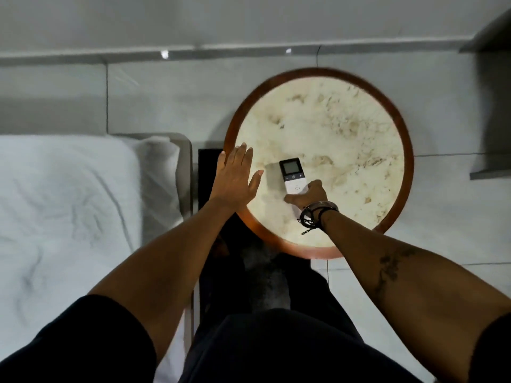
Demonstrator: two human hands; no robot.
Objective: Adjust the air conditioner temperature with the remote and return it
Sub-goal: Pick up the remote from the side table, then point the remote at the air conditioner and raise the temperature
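Note:
A small remote (292, 175) with a dark screen on top and a white lower half lies on the round side table (345, 128), near its front left part. My right hand (308, 196) is closed around the remote's lower end, with several bracelets on the wrist. My left hand (235, 175) is flat and spread, fingers apart, over the table's left edge just left of the remote, holding nothing. The air conditioner is not in view.
The table has a pale marbled top and a brown wooden rim (407, 150). A bed with white sheets (63, 205) and a pillow (160, 167) lies to the left. Grey floor tiles (456, 217) surround the table, with a grey shelf (492, 31) at upper right.

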